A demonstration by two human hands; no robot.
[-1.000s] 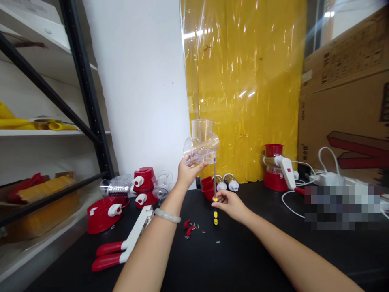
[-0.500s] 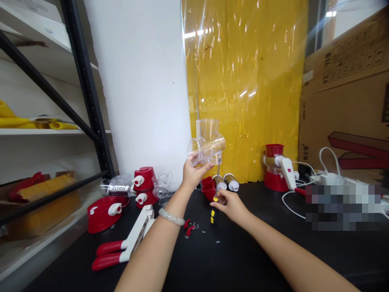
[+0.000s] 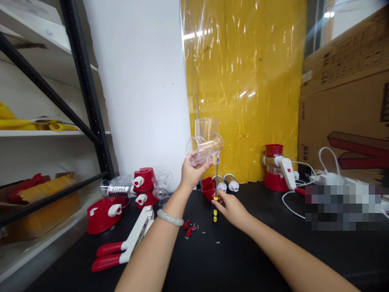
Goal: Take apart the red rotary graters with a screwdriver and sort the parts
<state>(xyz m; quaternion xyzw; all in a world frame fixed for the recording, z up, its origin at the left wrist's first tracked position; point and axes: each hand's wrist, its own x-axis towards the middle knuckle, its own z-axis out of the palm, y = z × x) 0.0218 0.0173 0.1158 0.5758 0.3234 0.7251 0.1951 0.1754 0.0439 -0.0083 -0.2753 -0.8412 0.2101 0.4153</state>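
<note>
The plastic tube (image 3: 209,142) was colourless, clear right through; the screwdriver (image 3: 216,180) had a handle (image 3: 215,212) of bright yellow and black. I saw a milky, pale-greenish bangle (image 3: 170,218), a solid red base (image 3: 100,217) with a white knob (image 3: 114,209), and white cranks (image 3: 138,228) ending in red. The worktop (image 3: 194,263) was plain black, the curtain (image 3: 258,101) yellow, the cardboard box (image 3: 343,95) brown with dark printing.

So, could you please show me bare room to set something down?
Bare tabletop lies between the left forearm and right forearm, nearer than the small metal pieces, and between the right forearm and the white cable. It is crowded at left with red bases and red-white handles, and at the back middle with red containers and drums.
</note>
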